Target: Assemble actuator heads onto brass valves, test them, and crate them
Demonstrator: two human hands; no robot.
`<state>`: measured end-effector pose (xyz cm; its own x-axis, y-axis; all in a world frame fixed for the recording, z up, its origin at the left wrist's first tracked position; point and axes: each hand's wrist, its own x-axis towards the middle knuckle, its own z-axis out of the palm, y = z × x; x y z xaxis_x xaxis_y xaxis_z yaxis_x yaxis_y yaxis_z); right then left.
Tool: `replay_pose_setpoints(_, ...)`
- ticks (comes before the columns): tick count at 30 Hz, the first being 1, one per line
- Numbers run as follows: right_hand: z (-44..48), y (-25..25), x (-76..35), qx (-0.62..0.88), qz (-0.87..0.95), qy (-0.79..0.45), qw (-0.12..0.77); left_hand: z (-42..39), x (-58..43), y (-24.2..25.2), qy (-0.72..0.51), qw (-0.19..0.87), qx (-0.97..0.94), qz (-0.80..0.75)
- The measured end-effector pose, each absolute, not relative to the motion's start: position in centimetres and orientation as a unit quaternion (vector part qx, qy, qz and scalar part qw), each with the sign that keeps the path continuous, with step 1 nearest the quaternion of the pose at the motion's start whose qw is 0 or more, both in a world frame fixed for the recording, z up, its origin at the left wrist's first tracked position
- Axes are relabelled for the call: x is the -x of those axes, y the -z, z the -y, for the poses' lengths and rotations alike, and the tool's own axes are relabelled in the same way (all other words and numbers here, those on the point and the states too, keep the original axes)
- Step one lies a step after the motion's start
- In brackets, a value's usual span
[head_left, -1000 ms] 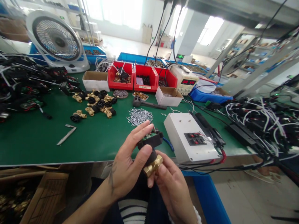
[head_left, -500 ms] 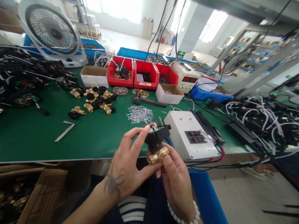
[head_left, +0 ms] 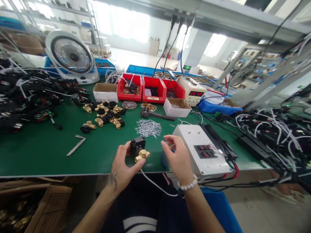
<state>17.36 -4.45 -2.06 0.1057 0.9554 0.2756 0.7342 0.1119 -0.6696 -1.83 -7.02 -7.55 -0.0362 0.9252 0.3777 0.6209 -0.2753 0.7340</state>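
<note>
My left hand [head_left: 126, 163] is closed around a motorized brass valve [head_left: 143, 154], its black housing [head_left: 137, 143] tipped away from me at the table's front edge. A white cable [head_left: 157, 187] runs from below the valve toward my right wrist. My right hand [head_left: 177, 155] is raised beside the grey-white switch box [head_left: 191, 142], its fingers apart and curved, with nothing visible in them. Partly hidden under that hand is something blue [head_left: 165, 159]. Beyond both hands lies a heap of silver wire clips [head_left: 148, 128].
Several brass fittings with black caps [head_left: 104, 113] stand at the left, near a bent metal tool [head_left: 76, 145]. Farther back are a black hammer [head_left: 155, 114], small cartons [head_left: 177, 108] and red bins [head_left: 154, 89]. Cable-laden black units [head_left: 274, 129] crowd the right; a fan [head_left: 73, 56] stands back left.
The valve has moved left and down and turned over in my left hand. My right hand has let go of it and moved up beside the switch box. The view has tilted up.
</note>
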Motion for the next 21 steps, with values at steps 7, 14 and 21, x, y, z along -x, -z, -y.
replay_pose_setpoints(7, -2.3, 1.9, -15.2, 0.683, 0.7, -0.118, 0.176, 5.7, 2.4, 5.3, -0.357, 0.118, -0.773, -0.511)
replay_pose_setpoints(14, -3.5, 2.2, -14.7, 0.701, 0.708, -0.078, 0.04, 5.1, 2.3, 4.6, -0.347, 0.158, -0.798, -0.467)
replay_pose_setpoints(21, -4.2, 2.3, -14.4, 0.66, 0.746, -0.074, 0.04, 10.0, 3.5, 4.5, -0.281, 0.358, -0.794, -0.403)
